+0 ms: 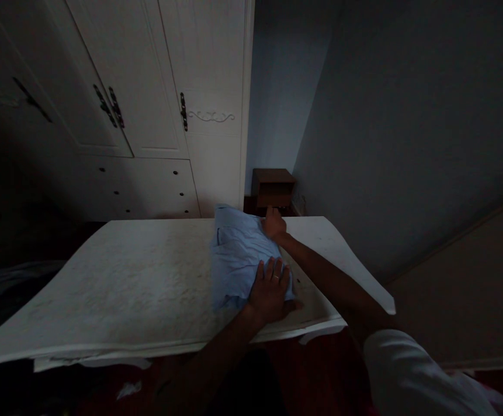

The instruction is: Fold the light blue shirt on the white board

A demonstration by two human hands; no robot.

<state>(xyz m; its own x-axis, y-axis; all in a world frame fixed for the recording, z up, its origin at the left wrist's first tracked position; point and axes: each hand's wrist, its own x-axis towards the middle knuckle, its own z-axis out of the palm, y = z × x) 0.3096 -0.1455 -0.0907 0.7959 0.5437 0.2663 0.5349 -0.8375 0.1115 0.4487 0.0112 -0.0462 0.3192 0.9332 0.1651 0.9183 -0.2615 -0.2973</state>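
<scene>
A folded light-blue garment [240,248], wrinkled on top, lies on a white table [138,277]. Its far left corner reaches the table's back edge. My left hand [271,292] rests on the near right part of the cloth, palm down with the fingers stretched out and a ring on one of them. At the far right edge of the garment, my right hand [274,223] is closed, its fingers curled at the cloth. Both forearms come in from the bottom, and the fingertips of the right hand are partly hidden.
Behind the table stands a white wardrobe [216,69] with dark handles and drawers. A small brown nightstand [275,176] sits in the back corner. A grey wall [407,115] rises at right. Dark fabric [12,289] lies left of the table; the floor is dark red.
</scene>
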